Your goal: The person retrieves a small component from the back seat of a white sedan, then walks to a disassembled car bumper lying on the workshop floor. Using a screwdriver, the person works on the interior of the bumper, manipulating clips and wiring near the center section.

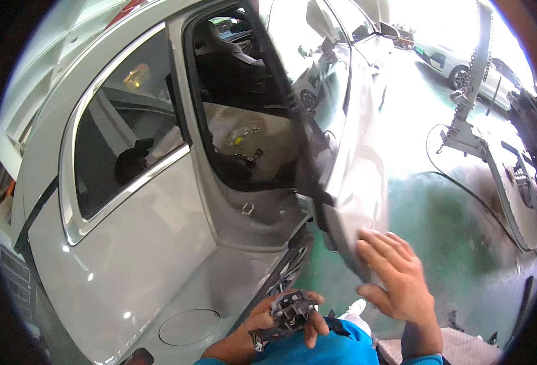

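Note:
My left hand (261, 321) is closed round a door latch (294, 310), a dark plastic and metal mechanism, held low in front of my blue clothing. My right hand (398, 277) rests with outstretched fingers on the rear edge of the open car door (361, 210). Its thumb is spread away from the fingers, which lie against the painted panel. The door stands swung out from the grey car body (153, 267). In the door opening, a metal striker loop (247, 208) sits on the pillar. The palm side of my right hand is hidden.
Inside the car, small loose items (247, 141) lie on a pale surface. A round fuel flap (189, 326) is at the lower left. On the right, a metal frame with a chain (463, 115) and a cable (463, 191) stand on the green floor (426, 213). Another car (457, 61) is parked beyond.

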The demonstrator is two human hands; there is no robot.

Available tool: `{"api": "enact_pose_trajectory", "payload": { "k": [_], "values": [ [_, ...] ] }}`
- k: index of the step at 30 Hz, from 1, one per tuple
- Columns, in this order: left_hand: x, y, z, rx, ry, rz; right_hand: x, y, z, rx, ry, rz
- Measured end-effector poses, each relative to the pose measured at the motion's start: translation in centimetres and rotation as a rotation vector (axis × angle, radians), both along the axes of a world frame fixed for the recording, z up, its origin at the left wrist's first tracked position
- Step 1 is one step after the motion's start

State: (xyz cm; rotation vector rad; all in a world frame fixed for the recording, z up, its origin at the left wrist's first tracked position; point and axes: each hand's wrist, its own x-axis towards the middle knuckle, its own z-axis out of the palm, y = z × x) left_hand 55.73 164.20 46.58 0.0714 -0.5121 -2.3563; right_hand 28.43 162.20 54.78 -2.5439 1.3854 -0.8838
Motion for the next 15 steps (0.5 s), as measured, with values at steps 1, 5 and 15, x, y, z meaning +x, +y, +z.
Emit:
{"api": "enact_pose_trajectory", "payload": {
  "k": [1, 5, 15],
  "values": [
    [0.2, 0.4, 0.0, -0.012, -0.02, 0.016, 0.9, -1.1, -0.4, 0.051, 0.002, 0.081],
    [0.9, 1.3, 0.2, -0.146, -0.083, 0.021, 4.2, -5.0, -2.6, 0.053, -0.14, 0.216],
    [-7.5, -1.1, -3.7, 0.105, -0.19, 0.299, -3.5, -2.0, -9.0, 0.233, -0.615, 0.09]
  ]
}}
